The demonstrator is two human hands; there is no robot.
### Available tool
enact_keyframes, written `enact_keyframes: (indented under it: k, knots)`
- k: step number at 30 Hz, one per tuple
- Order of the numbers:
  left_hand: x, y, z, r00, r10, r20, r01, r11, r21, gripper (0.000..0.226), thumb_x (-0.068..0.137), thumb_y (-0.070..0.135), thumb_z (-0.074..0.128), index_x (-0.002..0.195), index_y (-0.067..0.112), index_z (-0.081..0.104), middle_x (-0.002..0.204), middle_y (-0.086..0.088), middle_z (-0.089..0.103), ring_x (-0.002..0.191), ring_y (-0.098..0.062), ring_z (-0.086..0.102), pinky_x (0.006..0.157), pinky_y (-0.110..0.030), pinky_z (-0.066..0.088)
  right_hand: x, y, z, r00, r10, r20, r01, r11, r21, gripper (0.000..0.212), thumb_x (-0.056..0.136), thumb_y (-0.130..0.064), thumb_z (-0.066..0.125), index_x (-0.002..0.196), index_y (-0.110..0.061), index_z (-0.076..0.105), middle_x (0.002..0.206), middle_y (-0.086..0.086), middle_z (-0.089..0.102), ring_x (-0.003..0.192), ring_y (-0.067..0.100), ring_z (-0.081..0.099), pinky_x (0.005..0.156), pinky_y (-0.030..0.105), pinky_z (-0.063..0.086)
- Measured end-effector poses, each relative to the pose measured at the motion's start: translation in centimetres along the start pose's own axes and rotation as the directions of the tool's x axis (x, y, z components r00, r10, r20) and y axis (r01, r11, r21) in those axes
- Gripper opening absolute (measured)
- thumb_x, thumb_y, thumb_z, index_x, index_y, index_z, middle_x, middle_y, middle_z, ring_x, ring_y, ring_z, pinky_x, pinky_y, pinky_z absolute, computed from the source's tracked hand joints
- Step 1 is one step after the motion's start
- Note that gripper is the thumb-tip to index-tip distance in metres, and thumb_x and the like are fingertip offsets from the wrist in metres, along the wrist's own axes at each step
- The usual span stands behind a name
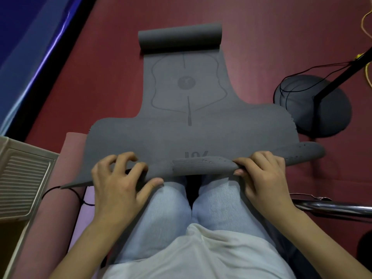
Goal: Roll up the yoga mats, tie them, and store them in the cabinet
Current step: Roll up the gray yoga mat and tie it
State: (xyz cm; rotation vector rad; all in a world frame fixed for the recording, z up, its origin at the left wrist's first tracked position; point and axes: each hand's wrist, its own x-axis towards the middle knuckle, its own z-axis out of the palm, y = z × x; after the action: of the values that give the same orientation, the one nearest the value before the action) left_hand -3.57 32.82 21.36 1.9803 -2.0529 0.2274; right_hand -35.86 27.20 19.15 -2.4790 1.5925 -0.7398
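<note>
Nearest, over the person's knees in pale blue jeans (165, 214), the left hand (118, 178) and the right hand (261, 178) both grip the near edge of the dark grey foam yoga mat (187, 109). The left fingers (128, 158) curl over the top with the thumb below; the right fingers pinch the edge, which is just turning over into its first fold. So the rolling looks barely begun at this end. To the near left, a dusty pink mat (70, 146) lies partly under the grey one, with a thin black cord (60, 188) looped beside it; whether that cord is tied round it I cannot tell. The grey mat runs away across the dark red floor (100, 77), and its far end curls up into a roll. Tying and storing remain. No cabinet is in view; a black round stand base (322, 109) sits to the right, and a beige ribbed unit (22, 178) is cut off at the left.
</note>
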Motion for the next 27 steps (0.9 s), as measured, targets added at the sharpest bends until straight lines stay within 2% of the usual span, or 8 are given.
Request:
enact_keyframes:
  k: [4,7,11,15,18,23,25,27]
  knots:
    - [-0.4,0.2,0.4,0.999,0.020,-0.034,-0.019,0.999,0.046,0.042,0.085,0.056,0.067,0.090,0.015,0.072,0.099,0.001,0.069,0.094,-0.035,0.049,0.082,-0.048,0.032,-0.1,0.5,-0.1,0.998,0.018,0.054,-0.018,1.000,0.014,0.023,0.090,-0.022,0.065,0.110,-0.013,0.071,0.089,-0.001,0.057,0.089,0.025,0.052,0.079,0.033,0.024]
    - [-1.1,0.7,1.6,0.997,0.064,-0.043,-0.062,0.997,0.035,0.038,0.097,0.045,0.054,0.089,0.012,0.071,0.089,0.002,0.067,0.088,-0.031,0.047,0.079,-0.047,0.033,0.2,0.4,-0.2,0.996,0.007,0.087,-0.013,0.998,0.065,0.013,0.093,-0.025,0.061,0.097,-0.017,0.070,0.087,-0.007,0.056,0.088,0.023,0.052,0.078,0.033,0.023]
    - [-0.2,0.2,1.1,0.992,0.113,-0.064,-0.117,0.991,-0.063,0.037,0.101,0.033,0.048,0.077,0.010,0.063,0.076,-0.001,0.058,0.078,-0.029,0.044,0.073,-0.042,0.031,0.3,0.0,-1.8,0.997,0.011,0.071,-0.022,0.989,0.148,0.017,0.096,-0.025,0.053,0.087,-0.019,0.067,0.082,-0.011,0.052,0.081,0.017,0.050,0.077,0.035,0.025]
    - [0.2,-1.2,0.6,0.961,0.245,0.126,-0.225,0.961,-0.159,0.039,0.102,0.039,0.041,0.077,0.014,0.057,0.075,0.002,0.051,0.074,-0.027,0.043,0.065,-0.040,0.037,-0.8,0.3,-2.2,0.991,0.010,0.132,-0.033,0.984,0.175,0.019,0.097,-0.025,0.050,0.084,-0.019,0.064,0.080,-0.011,0.051,0.077,0.015,0.048,0.075,0.033,0.025]
    - [0.1,-1.4,1.2,0.947,0.184,0.265,-0.118,0.962,-0.246,0.049,0.105,0.051,0.031,0.074,0.019,0.052,0.072,0.008,0.047,0.072,-0.021,0.042,0.063,-0.036,0.039,-0.6,0.4,-0.9,0.976,0.050,0.211,-0.083,0.985,0.150,0.026,0.096,-0.027,0.043,0.084,-0.018,0.065,0.079,-0.007,0.052,0.075,0.021,0.051,0.070,0.033,0.025]
    - [1.6,-2.7,-0.8,0.886,0.172,0.431,-0.024,0.944,-0.329,0.046,0.092,0.062,0.033,0.069,0.029,0.055,0.062,0.017,0.049,0.072,-0.008,0.049,0.061,-0.024,0.034,0.0,0.7,-3.0,0.928,0.002,0.374,-0.092,0.970,0.223,0.032,0.098,-0.040,0.037,0.086,-0.026,0.063,0.078,-0.012,0.056,0.073,0.008,0.051,0.074,0.034,0.037]
    - [1.1,-2.3,-0.5,0.856,0.075,0.511,0.087,0.954,-0.287,0.058,0.084,0.072,0.029,0.071,0.026,0.062,0.063,0.010,0.055,0.073,-0.009,0.054,0.062,-0.033,0.039,-0.5,0.8,-2.8,0.890,0.024,0.456,-0.145,0.962,0.232,0.028,0.097,-0.044,0.036,0.089,-0.030,0.060,0.080,-0.014,0.059,0.076,0.007,0.054,0.077,0.037,0.043]
    - [0.8,-1.8,0.3,0.871,-0.057,0.488,0.203,0.946,-0.253,0.060,0.077,0.077,0.032,0.067,0.027,0.063,0.062,0.009,0.058,0.072,-0.014,0.058,0.062,-0.035,0.040,-0.2,0.8,-2.1,0.894,0.051,0.446,-0.153,0.969,0.196,0.017,0.097,-0.041,0.042,0.097,-0.032,0.056,0.077,-0.012,0.058,0.074,0.013,0.056,0.072,0.037,0.041]
